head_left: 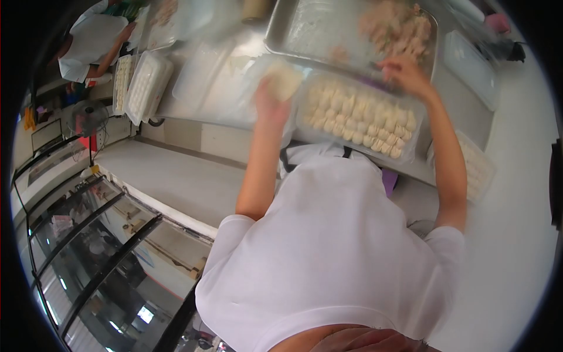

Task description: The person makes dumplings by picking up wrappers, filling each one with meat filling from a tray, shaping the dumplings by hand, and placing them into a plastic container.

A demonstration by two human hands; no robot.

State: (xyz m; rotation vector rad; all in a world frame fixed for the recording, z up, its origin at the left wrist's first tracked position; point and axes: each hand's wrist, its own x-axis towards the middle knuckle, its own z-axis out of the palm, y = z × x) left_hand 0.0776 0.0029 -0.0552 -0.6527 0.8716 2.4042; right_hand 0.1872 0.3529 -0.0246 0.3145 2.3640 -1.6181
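Observation:
My left hand (271,105) is closed on a pale, square-looking dumpling wrapper (286,81), whether one sheet or several I cannot tell. It is just left of a clear plastic tray with rows of small wrapped dumplings (358,120). My right hand (406,75) is above the far right side of that tray, at the near edge of a metal tray (316,29). Its fingers are pinched around a thin, dark item blurred by motion. Pinkish minced filling (396,29) is heaped at the right of the metal tray.
White trays of dumplings (148,85) stand at the table's left end, near another person (94,44) in white. A clear lid (470,67) lies to the right, and another pale tray (469,167) is beside my right arm. A fan (89,117) stands at left.

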